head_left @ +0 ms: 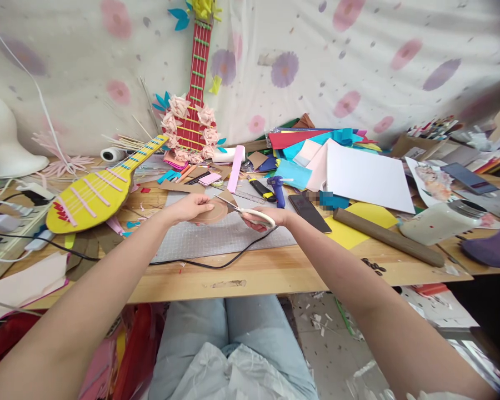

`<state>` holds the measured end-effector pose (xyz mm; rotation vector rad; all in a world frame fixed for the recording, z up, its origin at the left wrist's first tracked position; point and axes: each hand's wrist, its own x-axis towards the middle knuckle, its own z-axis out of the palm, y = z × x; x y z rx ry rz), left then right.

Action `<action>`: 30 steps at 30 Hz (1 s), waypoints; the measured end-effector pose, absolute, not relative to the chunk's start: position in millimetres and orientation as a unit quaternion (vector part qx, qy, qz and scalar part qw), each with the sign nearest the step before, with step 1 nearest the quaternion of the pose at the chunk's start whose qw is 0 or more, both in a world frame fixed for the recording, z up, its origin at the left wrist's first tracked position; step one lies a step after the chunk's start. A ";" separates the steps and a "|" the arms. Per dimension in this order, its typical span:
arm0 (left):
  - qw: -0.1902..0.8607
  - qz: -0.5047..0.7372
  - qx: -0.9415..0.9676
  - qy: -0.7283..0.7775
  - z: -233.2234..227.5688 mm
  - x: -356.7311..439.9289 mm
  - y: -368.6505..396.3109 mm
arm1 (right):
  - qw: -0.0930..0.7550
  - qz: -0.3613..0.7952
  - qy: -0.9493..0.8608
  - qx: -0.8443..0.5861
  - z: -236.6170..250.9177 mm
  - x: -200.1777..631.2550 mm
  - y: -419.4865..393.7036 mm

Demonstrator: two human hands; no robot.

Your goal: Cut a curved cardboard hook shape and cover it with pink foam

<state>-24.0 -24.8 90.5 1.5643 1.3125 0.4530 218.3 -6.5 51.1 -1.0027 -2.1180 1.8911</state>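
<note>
My left hand (191, 208) grips a round piece of brown cardboard (213, 213) by its left side, thumb on top. Curved lines show on the cardboard's face. In my right hand (256, 221) is a pair of scissors (261, 215) with pale cream handles, its blades pointing left at the upper right edge of the cardboard. A scrap of brown cardboard stands up by the blades. Both hands are above a grey cutting mat (225, 240). A blue glue gun (278, 191) and a black-and-yellow utility knife (261, 190) lie just beyond my right hand.
A yellow paper lute (92, 197) lies at the left, near a power strip (12, 236). A red paper guitar (195, 83) leans at the back. A black cable (216, 266) crosses the mat. On the right are a phone (309, 213), a cardboard tube (387, 236) and a jar (439, 222).
</note>
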 end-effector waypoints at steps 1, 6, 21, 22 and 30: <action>0.504 0.183 0.650 0.539 89.8 -23.9 -24.9 | 0.059 0.619 -0.713 -0.323 51.4 217.5 -7.3; 0.503 0.164 0.659 0.534 89.1 -21.4 -26.5 | 0.040 0.593 -0.743 -0.308 53.4 212.7 -8.0; 0.517 0.190 0.645 0.530 87.9 -23.8 -27.8 | 0.089 0.637 -0.689 -0.334 55.7 207.7 -12.2; 0.520 0.190 0.643 0.529 87.9 -24.0 -28.0 | 0.087 0.636 -0.689 -0.336 55.1 208.0 -11.5; 0.521 0.197 0.642 0.527 89.3 -24.1 -28.7 | 0.084 0.618 -0.694 -0.361 51.6 209.2 -7.8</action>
